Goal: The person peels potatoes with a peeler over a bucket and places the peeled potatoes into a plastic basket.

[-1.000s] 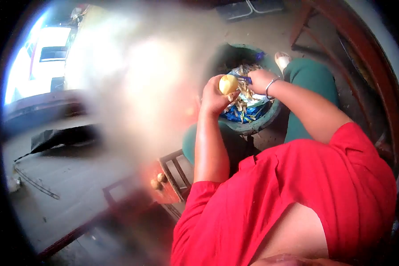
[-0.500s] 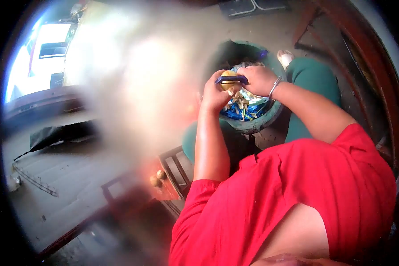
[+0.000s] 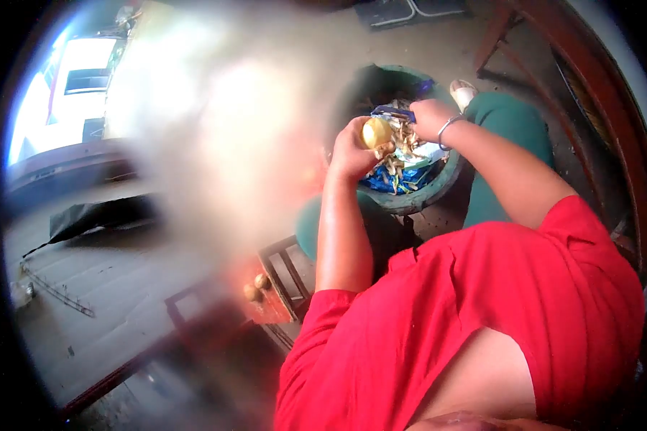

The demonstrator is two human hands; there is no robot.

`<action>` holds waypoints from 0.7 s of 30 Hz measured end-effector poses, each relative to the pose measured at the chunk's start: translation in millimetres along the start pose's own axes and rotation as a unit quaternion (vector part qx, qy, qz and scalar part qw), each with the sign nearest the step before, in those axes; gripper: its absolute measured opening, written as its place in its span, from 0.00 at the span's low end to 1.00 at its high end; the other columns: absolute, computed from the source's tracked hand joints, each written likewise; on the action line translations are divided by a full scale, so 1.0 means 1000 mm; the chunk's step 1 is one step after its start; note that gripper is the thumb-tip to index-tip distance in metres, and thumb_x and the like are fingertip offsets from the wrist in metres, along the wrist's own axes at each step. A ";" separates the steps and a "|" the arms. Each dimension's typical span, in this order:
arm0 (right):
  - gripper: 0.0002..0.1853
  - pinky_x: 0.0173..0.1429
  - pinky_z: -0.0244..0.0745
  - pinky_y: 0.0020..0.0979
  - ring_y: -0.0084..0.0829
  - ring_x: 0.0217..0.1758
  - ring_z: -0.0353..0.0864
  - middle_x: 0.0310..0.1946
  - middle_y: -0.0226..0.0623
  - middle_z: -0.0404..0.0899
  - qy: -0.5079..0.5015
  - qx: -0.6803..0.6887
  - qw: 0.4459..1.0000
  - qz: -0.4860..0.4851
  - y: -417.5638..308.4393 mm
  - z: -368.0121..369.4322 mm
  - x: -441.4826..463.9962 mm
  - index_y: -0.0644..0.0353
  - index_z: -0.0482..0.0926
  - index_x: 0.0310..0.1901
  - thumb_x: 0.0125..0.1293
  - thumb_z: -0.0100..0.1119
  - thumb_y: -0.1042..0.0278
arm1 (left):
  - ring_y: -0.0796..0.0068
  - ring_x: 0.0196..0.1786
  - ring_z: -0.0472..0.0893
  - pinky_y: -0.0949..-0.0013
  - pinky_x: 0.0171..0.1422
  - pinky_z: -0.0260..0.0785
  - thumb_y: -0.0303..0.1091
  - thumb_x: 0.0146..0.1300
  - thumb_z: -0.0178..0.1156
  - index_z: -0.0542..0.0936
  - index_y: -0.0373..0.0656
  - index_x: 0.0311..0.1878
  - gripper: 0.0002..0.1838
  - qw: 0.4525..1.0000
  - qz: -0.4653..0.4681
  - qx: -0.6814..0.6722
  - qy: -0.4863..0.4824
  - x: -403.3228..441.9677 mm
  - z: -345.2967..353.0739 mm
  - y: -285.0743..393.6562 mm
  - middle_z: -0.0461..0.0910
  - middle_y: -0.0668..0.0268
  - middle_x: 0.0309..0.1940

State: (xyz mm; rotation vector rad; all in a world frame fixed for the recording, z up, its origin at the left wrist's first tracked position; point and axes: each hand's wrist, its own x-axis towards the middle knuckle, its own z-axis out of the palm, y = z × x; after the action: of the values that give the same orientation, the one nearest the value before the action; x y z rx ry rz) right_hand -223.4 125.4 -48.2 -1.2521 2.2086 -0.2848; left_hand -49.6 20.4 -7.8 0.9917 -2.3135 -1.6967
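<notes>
Tuber (image 3: pixel 377 133), pale yellow and largely bared, one piece: located at 1 o'clock of the view's centre, above a wide green tub (image 3: pixel 410 206). Left hand (image 3: pixel 351 152): fingers curled around the tuber from its 8 o'clock side, opened only to its girth, the upper face exposed. Right hand (image 3: pixel 430 121): at the tuber's 2 to 3 o'clock, fingers closed about the end of a dark blue peeler (image 3: pixel 393 113), whose head lies at the tuber's 1 o'clock (just beside it; contact cannot be made out). Peelings (image 3: pixel 404 144): a loose heap inside the tub, over blue plastic (image 3: pixel 413 179). Two brownish round pieces (image 3: pixel 257 287): on a red surface (image 3: pixel 273 310) at 7 to 8 o'clock of centre, near the left forearm. Step in hand, as judged: paring, apparently between strokes or at the end of one. Next move, as judged: calls for a steady left grip, any remaining skin rolled uppermost, and the blade laid flat, clear of the left fingertips.
</notes>
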 end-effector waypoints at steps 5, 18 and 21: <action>0.13 0.47 0.75 0.44 0.48 0.43 0.80 0.37 0.48 0.81 0.040 0.050 0.998 -0.024 -0.011 -0.006 -0.019 0.57 0.79 0.40 0.59 0.61 0.57 | 0.71 0.47 0.80 0.68 0.54 0.73 0.37 0.37 0.81 0.72 0.40 0.56 0.40 0.991 0.057 0.101 0.074 0.002 0.001 -0.006 0.80 0.62 0.44; 0.11 0.42 0.75 0.44 0.50 0.39 0.80 0.33 0.45 0.80 0.139 0.112 0.971 -0.162 -0.021 0.003 -0.025 0.56 0.76 0.39 0.57 0.61 0.61 | 0.68 0.48 0.79 0.67 0.53 0.73 0.23 0.42 0.70 0.74 0.34 0.52 0.29 0.991 0.099 -0.085 0.036 0.016 0.007 -0.031 0.79 0.58 0.45; 0.10 0.43 0.75 0.45 0.49 0.40 0.80 0.33 0.44 0.80 0.143 0.064 0.973 -0.172 -0.027 0.000 -0.030 0.54 0.76 0.40 0.56 0.59 0.63 | 0.68 0.47 0.80 0.66 0.51 0.74 0.24 0.43 0.70 0.76 0.34 0.50 0.27 0.995 0.062 -0.065 0.033 0.009 0.004 -0.013 0.79 0.57 0.46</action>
State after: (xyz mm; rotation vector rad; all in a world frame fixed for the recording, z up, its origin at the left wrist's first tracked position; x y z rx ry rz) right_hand -193.0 136.0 -24.8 -1.6002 2.1493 -0.7751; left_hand -52.3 16.7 -23.2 0.8468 -2.1449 -1.7138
